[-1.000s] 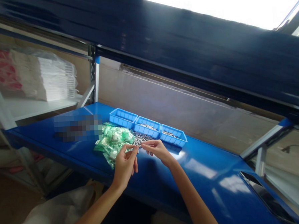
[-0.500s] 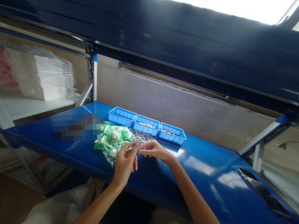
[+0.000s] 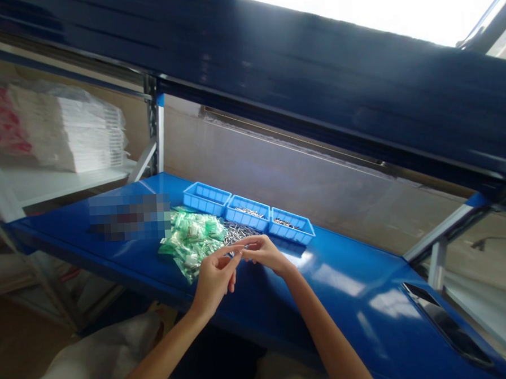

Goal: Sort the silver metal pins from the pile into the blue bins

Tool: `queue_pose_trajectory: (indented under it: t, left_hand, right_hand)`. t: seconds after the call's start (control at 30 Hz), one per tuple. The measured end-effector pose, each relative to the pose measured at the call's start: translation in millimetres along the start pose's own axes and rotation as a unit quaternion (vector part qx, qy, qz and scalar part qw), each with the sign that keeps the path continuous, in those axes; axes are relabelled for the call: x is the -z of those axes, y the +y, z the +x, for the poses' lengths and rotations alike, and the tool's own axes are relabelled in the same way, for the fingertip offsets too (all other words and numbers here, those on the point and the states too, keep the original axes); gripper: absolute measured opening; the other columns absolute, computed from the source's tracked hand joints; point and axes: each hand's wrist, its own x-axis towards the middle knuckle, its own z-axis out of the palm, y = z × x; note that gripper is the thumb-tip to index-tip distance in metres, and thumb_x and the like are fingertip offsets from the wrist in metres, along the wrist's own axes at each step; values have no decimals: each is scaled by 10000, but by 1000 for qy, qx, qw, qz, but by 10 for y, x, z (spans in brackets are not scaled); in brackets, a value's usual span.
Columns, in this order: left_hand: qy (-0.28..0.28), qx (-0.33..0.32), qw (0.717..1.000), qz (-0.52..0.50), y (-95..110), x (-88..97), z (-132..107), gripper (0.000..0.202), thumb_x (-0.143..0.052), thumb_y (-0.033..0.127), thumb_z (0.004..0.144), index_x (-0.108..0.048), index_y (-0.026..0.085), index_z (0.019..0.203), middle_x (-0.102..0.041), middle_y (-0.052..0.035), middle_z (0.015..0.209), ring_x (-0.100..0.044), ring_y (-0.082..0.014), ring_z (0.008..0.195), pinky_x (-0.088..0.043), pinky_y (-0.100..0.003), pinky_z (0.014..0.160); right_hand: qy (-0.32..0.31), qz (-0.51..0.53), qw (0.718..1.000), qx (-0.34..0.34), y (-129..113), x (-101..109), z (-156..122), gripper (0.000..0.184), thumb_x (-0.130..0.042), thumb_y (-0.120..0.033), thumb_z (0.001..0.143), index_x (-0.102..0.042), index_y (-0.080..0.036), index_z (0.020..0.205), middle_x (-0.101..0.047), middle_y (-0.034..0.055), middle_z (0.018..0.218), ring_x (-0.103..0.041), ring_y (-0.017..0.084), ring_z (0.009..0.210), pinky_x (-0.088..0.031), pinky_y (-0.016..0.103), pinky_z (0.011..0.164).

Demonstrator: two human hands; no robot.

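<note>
My left hand [image 3: 215, 276] and my right hand [image 3: 265, 254] meet at the fingertips above the blue table's front half. Both are closed in a pinch around something too small to make out. Just beyond the fingers lies a loose pile of thin metal pieces, like screws or pins [image 3: 238, 231], partly hidden by the hands. To its left, near my left hand, is a heap of small green-tinted plastic bags [image 3: 196, 237] with pale contents.
Three blue bins stand in a row behind the piles: the left bin [image 3: 206, 198], the middle bin [image 3: 248, 212] with metal pieces, and the right bin [image 3: 291, 224] with some too. A phone-like black slab [image 3: 446, 323] lies at right. A blue shelf [image 3: 272, 64] hangs overhead.
My left hand's fingertips have shifted slightly right, and the fingers of both hands now overlap more closely. The bins, bags and metal pile stay where they were.
</note>
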Motion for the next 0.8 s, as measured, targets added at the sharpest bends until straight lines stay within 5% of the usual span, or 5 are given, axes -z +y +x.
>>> queue_pose_trajectory:
  t: [0.3, 0.6, 0.8]
  left_hand:
    - [12, 10, 998, -53, -18, 0, 12, 469, -516, 442, 757, -536, 150, 1123, -445, 72, 383, -418, -85, 286, -264, -149, 259]
    - [-10, 13, 998, -53, -2, 8, 2, 490, -510, 425, 765, -484, 167, 1181, -450, 76, 389, -410, -77, 289, -274, -142, 269]
    - [-3, 5, 998, -66, -9, 4, 5, 495, -515, 393, 761, -428, 196, 1206, -464, 86, 441, -422, -74, 297, -269, -139, 268]
  right_hand:
    - [-4, 7, 1000, -3, -58, 13, -29, 329, -662, -428, 654, -698, -149, 825, -545, -7, 567, -459, 86, 520, -330, 205, 453]
    - [209, 109, 972, 2, -14, 115, 41, 296, -656, -442, 650, -657, -170, 764, -499, -32, 561, -399, 58, 464, -294, 186, 420]
    - [305, 14, 951, -42, 57, 263, 20, 374, -662, -477, 606, -685, -154, 793, -621, 35, 694, -487, 93, 489, -361, 218, 445]
